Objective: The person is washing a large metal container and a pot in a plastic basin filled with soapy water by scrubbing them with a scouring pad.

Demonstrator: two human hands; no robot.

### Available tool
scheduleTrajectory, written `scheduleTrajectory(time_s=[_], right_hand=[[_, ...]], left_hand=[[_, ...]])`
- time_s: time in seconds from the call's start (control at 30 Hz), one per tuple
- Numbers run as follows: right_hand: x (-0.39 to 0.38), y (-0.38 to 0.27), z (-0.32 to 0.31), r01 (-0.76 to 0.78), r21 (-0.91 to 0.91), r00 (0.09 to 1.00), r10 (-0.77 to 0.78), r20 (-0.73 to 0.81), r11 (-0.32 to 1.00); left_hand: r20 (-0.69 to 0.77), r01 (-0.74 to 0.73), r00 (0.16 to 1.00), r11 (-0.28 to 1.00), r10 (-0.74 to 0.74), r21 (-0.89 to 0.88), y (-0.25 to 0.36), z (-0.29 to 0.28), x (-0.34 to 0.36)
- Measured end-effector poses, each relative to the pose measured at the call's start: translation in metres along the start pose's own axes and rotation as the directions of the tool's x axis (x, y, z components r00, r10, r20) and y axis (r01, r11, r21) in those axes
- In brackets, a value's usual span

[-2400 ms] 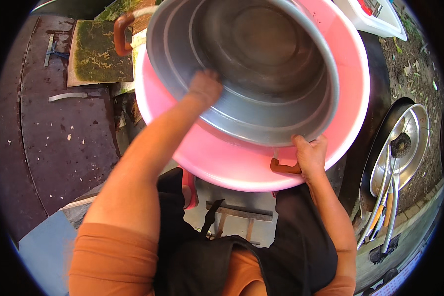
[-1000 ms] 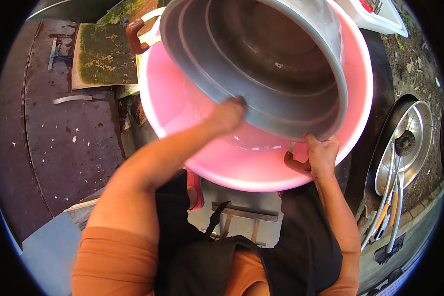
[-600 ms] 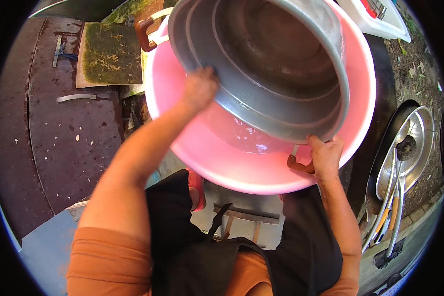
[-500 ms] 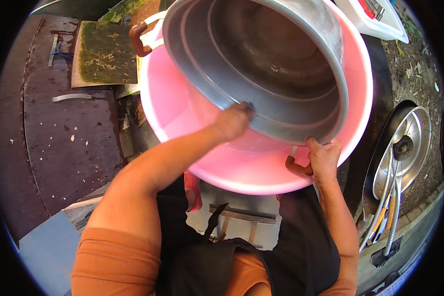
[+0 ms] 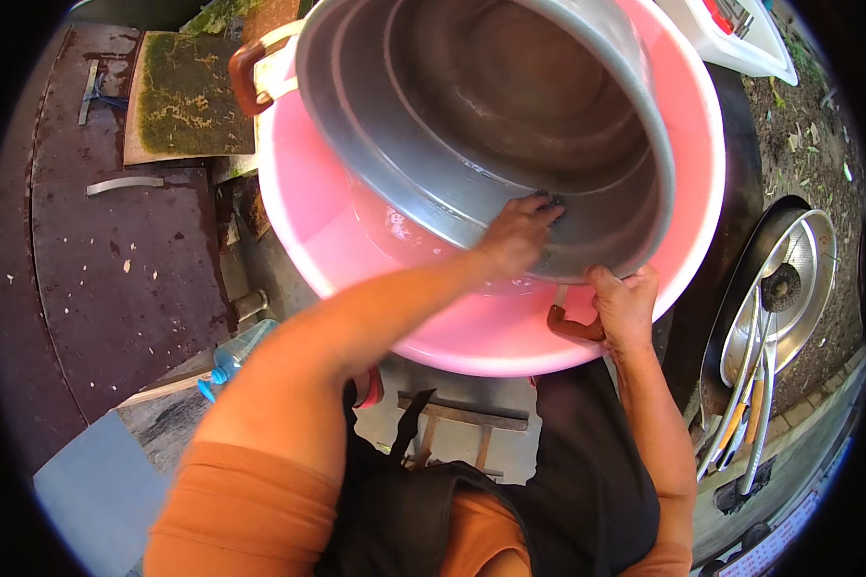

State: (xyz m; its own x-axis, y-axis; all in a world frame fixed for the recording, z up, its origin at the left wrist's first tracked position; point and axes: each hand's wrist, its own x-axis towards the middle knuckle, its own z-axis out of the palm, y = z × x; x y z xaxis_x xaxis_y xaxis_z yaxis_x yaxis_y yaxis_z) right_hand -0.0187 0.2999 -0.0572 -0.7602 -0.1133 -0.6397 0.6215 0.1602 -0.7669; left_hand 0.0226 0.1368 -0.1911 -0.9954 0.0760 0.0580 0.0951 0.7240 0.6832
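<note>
A large metal pot, with brown-gripped handles, is tilted over a wide pink basin that has water in it. My left hand is inside the pot's lower side, fingers curled on a small dark scrubbing pad pressed to the inner wall. My right hand grips the pot's rim at the lower right, beside the lower handle.
Dark panels and a mossy board lie left, with a plastic bottle below. At right are a white bin and pans with a strainer, ladles and utensils. My legs and a metal frame are below.
My left hand has moved back and forth along the pot's inner wall and is now farther right. The plastic bottle now shows at lower left. My right hand stays on the rim.
</note>
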Motion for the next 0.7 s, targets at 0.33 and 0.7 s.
scheduleTrajectory(time_s=[0.33, 0.7], right_hand=[[-0.004, 0.001, -0.002, -0.041, 0.037, 0.999, 0.040, 0.024, 0.998], [-0.004, 0.007, 0.005, -0.129, 0.070, 0.992, 0.129, 0.003, 0.989]], left_hand=[[0.309, 0.244, 0.792, 0.738, -0.526, 0.629, -0.083, -0.058, 0.048], [0.476, 0.249, 0.769, 0.885, -0.427, 0.393, -0.113, -0.063, 0.026]])
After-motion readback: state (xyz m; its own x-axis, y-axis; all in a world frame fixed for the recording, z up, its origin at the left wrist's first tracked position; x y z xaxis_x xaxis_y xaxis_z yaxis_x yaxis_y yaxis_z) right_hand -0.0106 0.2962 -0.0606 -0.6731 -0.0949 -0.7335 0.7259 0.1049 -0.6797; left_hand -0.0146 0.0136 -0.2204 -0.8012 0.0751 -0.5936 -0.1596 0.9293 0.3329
